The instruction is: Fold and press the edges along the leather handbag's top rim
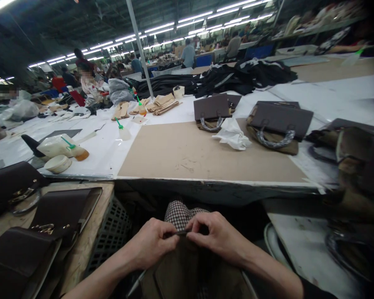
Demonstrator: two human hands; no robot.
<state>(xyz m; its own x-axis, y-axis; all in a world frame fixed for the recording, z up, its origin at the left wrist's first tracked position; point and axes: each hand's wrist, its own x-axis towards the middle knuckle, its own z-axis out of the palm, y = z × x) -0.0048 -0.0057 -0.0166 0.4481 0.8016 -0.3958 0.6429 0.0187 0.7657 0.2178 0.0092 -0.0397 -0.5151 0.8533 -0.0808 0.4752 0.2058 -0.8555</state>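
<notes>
On my lap lies an olive-brown handbag point(171, 272), its upper edge pulled up between my two hands. My left hand point(152, 241) pinches that edge between thumb and forefinger. Just to the right, my right hand point(210, 232) grips the same edge in a pinch, its fingertips a short gap from the left ones. Checkered cloth point(176, 211) shows over my knees behind the bag. The lower part of the bag runs out of view beneath my forearms.
A table with a tan board point(162, 153) stands ahead, its front edge close beyond my knees. Brown handbags point(277, 120) and crumpled white paper point(233, 135) lie on it. Glue bottles point(123, 131) stand left. Dark bag pieces point(59, 207) cover a wooden bench point(104, 207) above a plastic crate point(110, 228).
</notes>
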